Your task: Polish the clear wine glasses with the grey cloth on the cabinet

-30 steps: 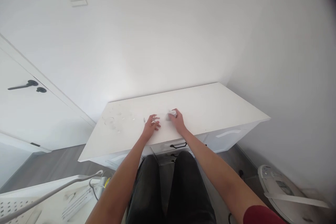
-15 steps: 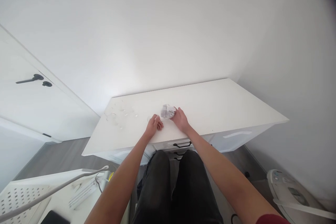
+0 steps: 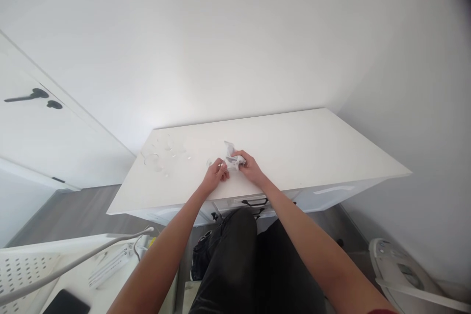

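Note:
My right hand (image 3: 248, 166) is closed on a crumpled white-grey cloth (image 3: 233, 157) that it holds just above the white cabinet top (image 3: 312, 147). Right beside it, my left hand (image 3: 215, 176) is curled into a pinch on a small clear object (image 3: 210, 162) that I cannot make out. The two hands almost touch near the top's front middle. Several small clear glass pieces (image 3: 158, 157) lie on the top to the left of my left hand.
The cabinet has a black drawer handle (image 3: 253, 202) below my hands, and my legs in black trousers (image 3: 243, 265) are in front of it. A white door with a black lever (image 3: 25, 96) is at left. A white perforated board (image 3: 25, 274) and a round white appliance (image 3: 401, 270) sit on the floor.
My right hand lifted the cloth from the top and drew it toward my left hand. My left hand went from fingers spread to a curled pinch. The view shifted slightly.

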{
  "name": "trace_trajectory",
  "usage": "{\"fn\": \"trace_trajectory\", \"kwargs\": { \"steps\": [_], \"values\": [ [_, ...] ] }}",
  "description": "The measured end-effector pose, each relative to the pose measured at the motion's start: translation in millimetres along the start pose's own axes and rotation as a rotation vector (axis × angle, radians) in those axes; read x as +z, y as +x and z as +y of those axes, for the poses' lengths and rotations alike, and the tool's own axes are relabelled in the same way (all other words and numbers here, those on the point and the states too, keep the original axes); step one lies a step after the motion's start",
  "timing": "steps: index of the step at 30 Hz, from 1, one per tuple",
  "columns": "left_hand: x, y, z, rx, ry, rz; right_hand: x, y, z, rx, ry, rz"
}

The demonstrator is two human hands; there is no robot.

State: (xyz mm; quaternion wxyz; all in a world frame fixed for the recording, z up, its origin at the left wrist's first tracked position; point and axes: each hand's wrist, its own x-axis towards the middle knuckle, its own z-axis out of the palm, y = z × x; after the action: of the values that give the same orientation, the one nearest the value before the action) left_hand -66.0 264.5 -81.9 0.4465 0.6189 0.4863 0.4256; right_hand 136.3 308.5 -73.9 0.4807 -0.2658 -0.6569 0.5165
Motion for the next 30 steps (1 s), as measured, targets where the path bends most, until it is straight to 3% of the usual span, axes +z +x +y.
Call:
{"fn": "trace_trajectory", "kwargs": {
  "steps": [8,13,17,22,30],
  "values": [
    [0.6,-0.3,-1.3,0.015,0.007,-0.065,-0.2,4.0,3.3,0.08,0.018,0.004],
    [1.7,-2.2,2.2,0.07,0.017,-0.061,7.6,1.6,2.8,0.124,0.014,0.169],
    [1.2,-4.4,4.1,0.079,0.011,0.023,17.8,9.0,4.7,0.183,0.042,0.263],
    [-1.5,-6.6,1.7,0.066,0.067,0.119,25.1,17.7,6.1,0.176,0.043,0.226],
    [-0.9,-26.0,21.2,0.123,0.448,0.342,27.1,16.1,1.4,0.107,0.041,0.257]
  ]
}}
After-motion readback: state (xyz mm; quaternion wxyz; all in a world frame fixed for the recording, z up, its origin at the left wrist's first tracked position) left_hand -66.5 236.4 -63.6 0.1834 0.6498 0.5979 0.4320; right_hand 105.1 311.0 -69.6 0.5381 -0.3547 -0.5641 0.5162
